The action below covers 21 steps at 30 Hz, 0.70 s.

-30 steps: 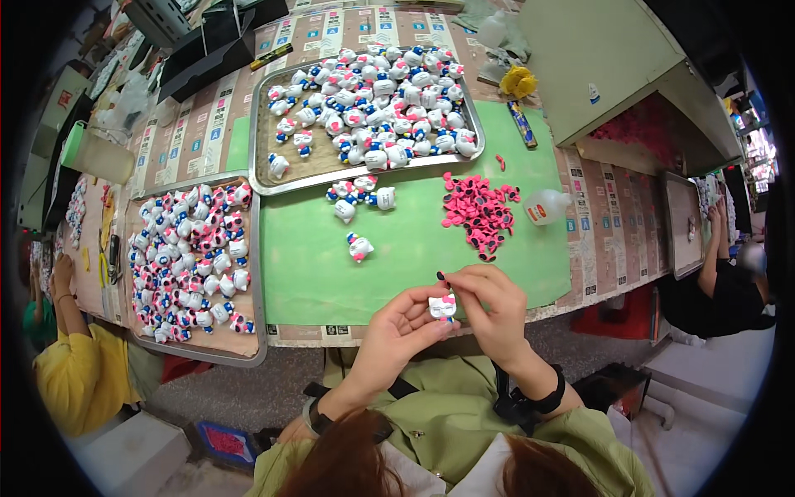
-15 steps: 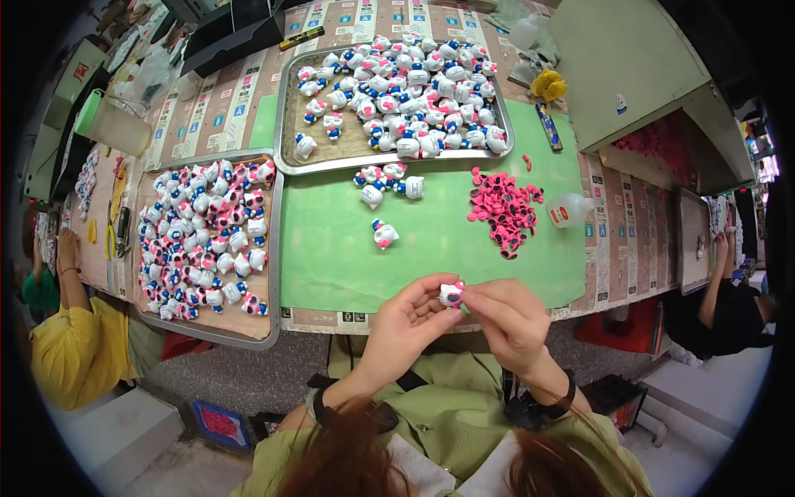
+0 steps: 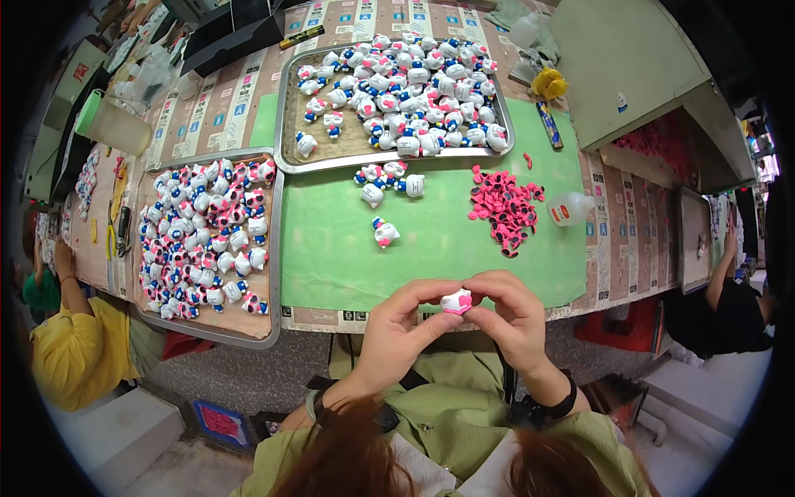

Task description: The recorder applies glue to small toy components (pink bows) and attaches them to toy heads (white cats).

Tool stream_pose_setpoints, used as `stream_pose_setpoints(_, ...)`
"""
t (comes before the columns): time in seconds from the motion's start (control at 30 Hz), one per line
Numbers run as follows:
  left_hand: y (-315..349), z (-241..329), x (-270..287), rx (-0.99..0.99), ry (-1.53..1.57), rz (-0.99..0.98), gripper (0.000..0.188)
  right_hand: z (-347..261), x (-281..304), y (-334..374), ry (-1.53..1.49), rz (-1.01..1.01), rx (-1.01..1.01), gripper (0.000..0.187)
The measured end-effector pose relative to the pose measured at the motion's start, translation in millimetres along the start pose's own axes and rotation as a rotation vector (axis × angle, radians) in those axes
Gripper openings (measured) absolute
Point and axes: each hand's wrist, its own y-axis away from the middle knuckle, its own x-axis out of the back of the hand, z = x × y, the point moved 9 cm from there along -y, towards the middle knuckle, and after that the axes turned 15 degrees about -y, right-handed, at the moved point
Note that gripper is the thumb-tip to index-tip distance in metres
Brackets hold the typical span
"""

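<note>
Between the fingertips of both hands, near the table's front edge, is a small white figurine [image 3: 455,301] with pink on it. My left hand [image 3: 403,325] pinches its left side, and my right hand [image 3: 508,319] grips the right. Past them on the green mat [image 3: 331,265] lies one more figurine [image 3: 384,233], white, pink and blue. A small group of figurines [image 3: 373,195] sits behind it, by the far tray. To the right is a heap of small pink pieces [image 3: 505,211] with dark centres.
A far metal tray [image 3: 290,161] and a left metal tray [image 3: 274,319] hold many figurines. A small translucent bottle [image 3: 570,209] stands right of the pink heap. A large pale cabinet [image 3: 629,66] rises at right. Other people work at both sides, one in a yellow shirt [image 3: 83,348].
The figurine has turned between my fingers, showing more white on top and pink below. My right fingers have spread to grip its side.
</note>
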Motion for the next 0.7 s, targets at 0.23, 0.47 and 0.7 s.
stream_pose_setpoints(0.23,5,17,3,-0.240,-0.279,0.062,0.022,-15,-6,2,0.127,-0.067,0.124,0.016)
stream_pose_setpoints(0.47,9,24,3,-0.287,-0.348,0.077,0.023,-14,-7,2,0.082,-0.095,0.164,0.013)
stream_pose_setpoints(0.7,11,25,4,-0.299,-0.351,0.082,0.023,-14,-6,4,0.044,-0.091,0.158,0.013)
